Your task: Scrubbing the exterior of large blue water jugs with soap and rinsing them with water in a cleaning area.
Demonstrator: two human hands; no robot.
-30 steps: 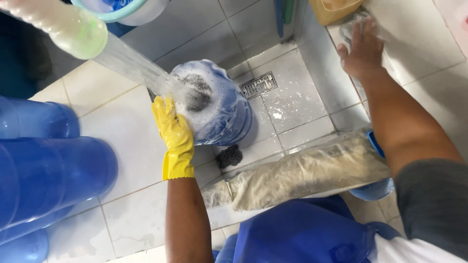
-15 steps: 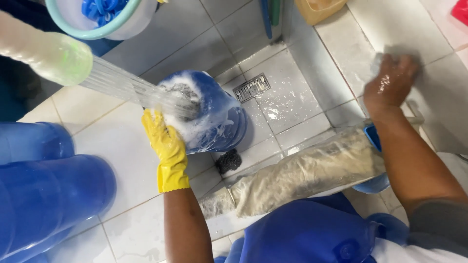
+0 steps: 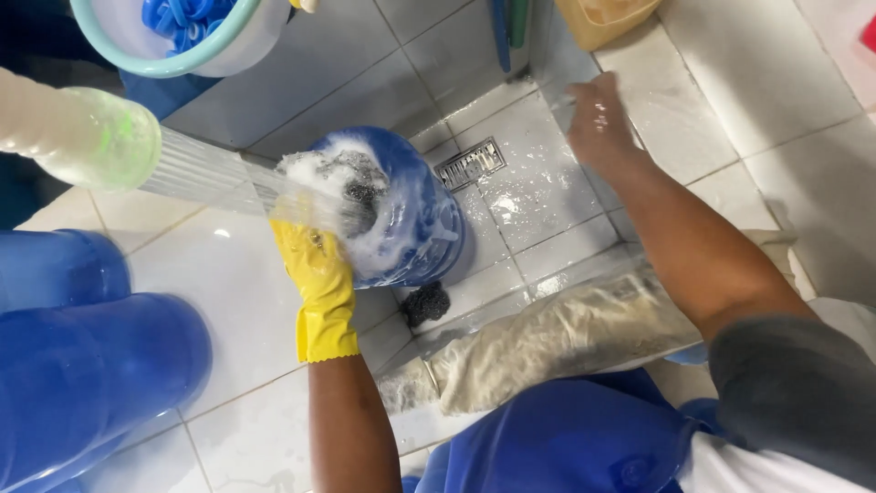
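The left hand point(image 3: 315, 265), in a yellow glove, is pressing its fingers against the soapy top of a blue jug point(image 3: 401, 215) lying on the tiled floor point(image 3: 228, 292), at ten o'clock from the drain point(image 3: 470, 162). A hose point(image 3: 87, 137) is pouring water onto the suds. The right hand point(image 3: 598, 123) is hovering at three o'clock, fingers loosely spread, holding nothing. At twelve o'clock, a basin point(image 3: 196, 46) is holding blue caps point(image 3: 187, 18).
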